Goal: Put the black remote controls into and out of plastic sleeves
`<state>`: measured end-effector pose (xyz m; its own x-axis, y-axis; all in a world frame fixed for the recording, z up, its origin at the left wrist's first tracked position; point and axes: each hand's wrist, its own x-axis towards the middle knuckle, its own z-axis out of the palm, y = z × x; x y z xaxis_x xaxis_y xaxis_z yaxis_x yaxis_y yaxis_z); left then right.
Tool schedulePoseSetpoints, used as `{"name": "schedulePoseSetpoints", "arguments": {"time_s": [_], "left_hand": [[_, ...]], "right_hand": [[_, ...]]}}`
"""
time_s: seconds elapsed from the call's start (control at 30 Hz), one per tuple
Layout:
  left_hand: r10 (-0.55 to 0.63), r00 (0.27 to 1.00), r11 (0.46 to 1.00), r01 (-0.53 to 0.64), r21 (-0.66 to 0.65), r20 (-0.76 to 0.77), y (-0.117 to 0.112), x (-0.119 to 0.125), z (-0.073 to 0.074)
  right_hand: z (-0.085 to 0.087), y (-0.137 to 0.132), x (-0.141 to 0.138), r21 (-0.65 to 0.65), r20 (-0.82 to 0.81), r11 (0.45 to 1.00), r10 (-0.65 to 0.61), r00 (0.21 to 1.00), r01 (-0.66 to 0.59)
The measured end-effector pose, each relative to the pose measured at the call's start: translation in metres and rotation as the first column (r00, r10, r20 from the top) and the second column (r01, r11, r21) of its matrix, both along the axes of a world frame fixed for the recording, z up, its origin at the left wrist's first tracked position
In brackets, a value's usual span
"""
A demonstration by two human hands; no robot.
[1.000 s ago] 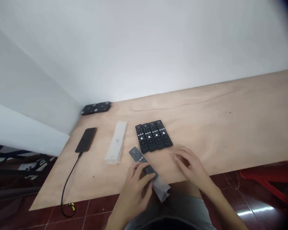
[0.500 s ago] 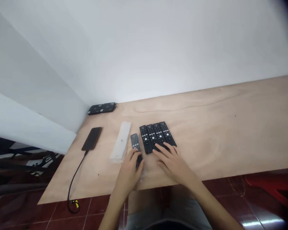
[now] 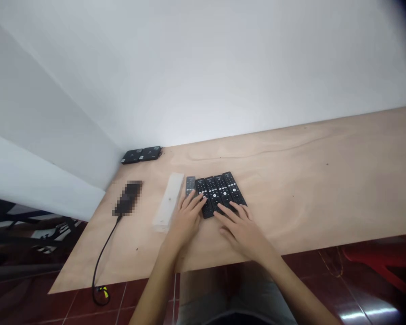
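Pressing flat with spread fingertips (image 3: 193, 201) of the left hand (image 3: 186, 221) on the near end of the loose remote (image 3: 190, 183), pinching and gripping nothing. Resting the right hand (image 3: 243, 228) likewise, fingers (image 3: 227, 211) fanned over the near ends of the row of four remotes (image 3: 219, 192). Keeping the loose remote just left of that row on the table (image 3: 307, 180); cannot tell whether touching. Looks like a lining-up step. Calls next, by judgement, for a gentle sideways nudge and squaring of the near ends without shoving the four askew. Lying close on the left: a clear plastic sleeve (image 3: 169, 201), near enough to snag. Further out, well apart: a phone (image 3: 127, 198) on its cable (image 3: 103, 253), and two black boxes (image 3: 142, 153) against the wall.
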<state>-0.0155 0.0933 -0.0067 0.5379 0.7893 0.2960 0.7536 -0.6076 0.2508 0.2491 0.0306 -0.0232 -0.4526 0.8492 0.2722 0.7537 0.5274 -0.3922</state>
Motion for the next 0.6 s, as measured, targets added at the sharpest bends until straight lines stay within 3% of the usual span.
{"name": "schedulePoseSetpoints", "arguments": {"time_s": [0.2,0.37,0.6], "left_hand": [[-0.038,0.999,0.999,0.039,-0.026,0.017,-0.053,0.021,0.012],[-0.056,0.998,0.994,0.059,-0.097,0.035,-0.096,0.040,0.009],[-0.036,0.993,0.995,0.047,-0.089,0.116,-0.100,0.065,0.000]], "right_hand": [[0.008,-0.014,0.011,-0.068,-0.059,0.998,0.006,0.998,-0.010],[0.015,-0.040,0.033,-0.184,-0.161,0.979,0.061,0.985,-0.091],[0.011,-0.052,0.054,-0.216,-0.241,0.974,0.021,0.970,-0.075]]}}
